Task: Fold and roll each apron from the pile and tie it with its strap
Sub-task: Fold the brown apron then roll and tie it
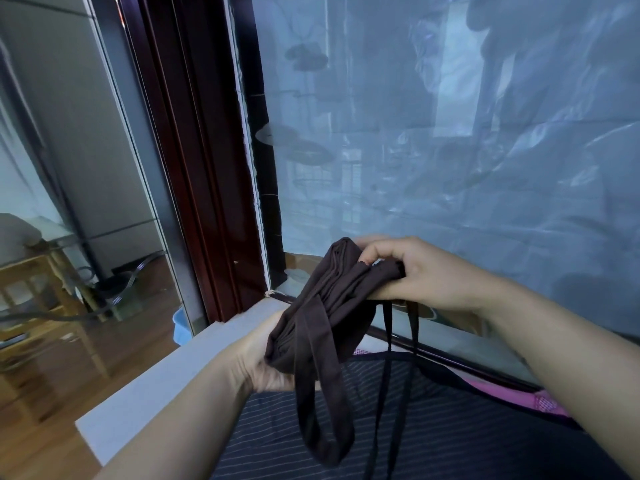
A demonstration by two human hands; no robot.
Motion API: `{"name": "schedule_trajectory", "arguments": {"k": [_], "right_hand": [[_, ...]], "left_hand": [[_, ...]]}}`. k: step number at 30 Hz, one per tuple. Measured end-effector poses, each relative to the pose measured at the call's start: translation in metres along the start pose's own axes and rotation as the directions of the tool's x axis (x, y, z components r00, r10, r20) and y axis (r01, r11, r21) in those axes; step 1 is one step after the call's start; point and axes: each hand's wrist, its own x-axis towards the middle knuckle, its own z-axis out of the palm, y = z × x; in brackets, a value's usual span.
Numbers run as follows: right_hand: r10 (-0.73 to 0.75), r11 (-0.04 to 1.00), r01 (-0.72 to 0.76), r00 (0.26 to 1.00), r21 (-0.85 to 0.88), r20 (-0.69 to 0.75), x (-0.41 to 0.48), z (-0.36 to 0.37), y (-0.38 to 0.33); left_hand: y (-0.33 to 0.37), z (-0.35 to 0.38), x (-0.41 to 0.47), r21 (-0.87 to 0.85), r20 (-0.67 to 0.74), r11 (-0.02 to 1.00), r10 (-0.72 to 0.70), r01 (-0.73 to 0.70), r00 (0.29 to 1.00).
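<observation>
Brown rolled apron [325, 299]: my left hand [263, 358] clasps its lower end, my right hand [415, 271] grasps the top, strap [325, 427] dangling.

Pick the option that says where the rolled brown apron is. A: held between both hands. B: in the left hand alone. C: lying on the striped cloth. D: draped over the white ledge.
A: the left hand grips the lower end of the rolled brown apron and the right hand grips its upper end.

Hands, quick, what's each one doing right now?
Left hand: grips the lower end of the rolled brown apron.
Right hand: grips its upper end, thumb pressed on the fabric.
</observation>
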Motion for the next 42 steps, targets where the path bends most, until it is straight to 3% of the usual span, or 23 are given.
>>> {"name": "schedule_trajectory", "arguments": {"k": [3,7,10,12,15,17,19,21,24,28,31,35,37,39,42], "right_hand": [[0.049,0.999,-0.05,0.998,0.017,0.051,0.002,-0.002,-0.003],[0.142,0.978,-0.134,0.989,-0.157,0.041,0.006,-0.002,-0.004],[0.171,0.911,-0.148,0.985,-0.386,0.027,0.013,0.007,-0.005],[0.146,0.911,-0.14,0.989,-0.387,-0.015,0.015,0.013,-0.006],[0.219,0.973,-0.227,0.969,-0.052,-0.117,0.011,0.012,-0.004],[0.364,0.925,-0.359,0.931,0.128,-0.022,0.004,0.009,0.0],[0.389,0.921,-0.39,0.917,0.0,0.094,0.0,0.003,0.001],[0.363,0.926,-0.345,0.924,-0.151,0.116,-0.001,-0.007,-0.003],[0.338,0.936,-0.329,0.94,-0.128,0.055,0.002,-0.019,-0.016],[0.242,0.943,-0.266,0.96,-0.198,-0.138,0.007,-0.021,-0.014],[0.216,0.964,-0.24,0.958,-0.113,-0.191,0.005,-0.016,-0.006],[0.244,0.948,-0.205,0.959,0.246,-0.144,0.0,0.002,0.004],[0.234,0.939,-0.188,0.963,0.289,-0.134,-0.002,0.016,0.006],[0.221,0.955,-0.177,0.961,0.239,-0.17,-0.005,0.032,0.003],[0.139,0.987,-0.155,0.949,-0.035,-0.283,-0.011,0.051,0.001]], "left_hand": [[-0.002,-0.001,-0.001,0.158,0.03,0.987,0.002,-0.007,1.0],[0.009,-0.005,0.005,0.239,-0.008,0.948,0.22,-0.211,0.976],[0.017,0.007,0.01,0.609,0.094,0.693,0.418,-0.385,0.903],[0.016,0.015,0.008,0.684,0.099,0.59,0.509,-0.43,0.855],[0.011,0.007,0.009,0.63,0.014,0.59,0.641,-0.505,0.767],[0.008,0.001,0.008,0.603,-0.033,0.609,0.665,-0.516,0.746],[0.005,-0.005,0.009,0.605,-0.065,0.622,0.662,-0.498,0.747],[0.002,-0.009,0.01,0.635,-0.049,0.611,0.643,-0.473,0.765],[-0.004,-0.015,0.012,0.628,-0.028,0.625,0.613,-0.463,0.789],[-0.006,-0.007,0.011,0.638,0.063,0.597,0.59,-0.487,0.805],[-0.002,-0.008,0.008,0.555,0.053,0.634,0.619,-0.539,0.783],[0.002,-0.01,0.003,0.371,-0.056,0.728,0.637,-0.576,0.769],[0.002,-0.007,0.003,0.304,-0.109,0.765,0.62,-0.567,0.777],[0.003,-0.003,0.003,0.262,-0.139,0.788,0.602,-0.557,0.786],[0.005,0.003,0.002,0.14,-0.213,0.816,0.578,-0.561,0.787]]}}
